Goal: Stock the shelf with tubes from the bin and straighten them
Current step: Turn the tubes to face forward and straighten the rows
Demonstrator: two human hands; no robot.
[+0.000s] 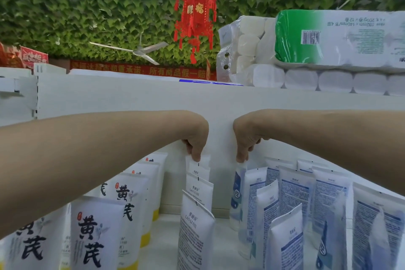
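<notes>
Both my arms reach over the white shelf. My left hand [196, 141] points down and pinches the crimped top of the rearmost white tube [198, 165] in a middle row of upright white tubes [196, 226]. My right hand [246, 142] also points down, its fingertips pinching the top of a blue-and-white tube [237, 190] at the back of the right-hand group. More blue-printed tubes [293, 190] stand to the right. No bin is in view.
White tubes with yellow caps and large black characters [96, 230] fill the shelf's left side. A white back panel [219, 98] rises behind the hands. Packs of toilet rolls [328, 39] lie on top at right. A red lantern [196, 17] hangs overhead.
</notes>
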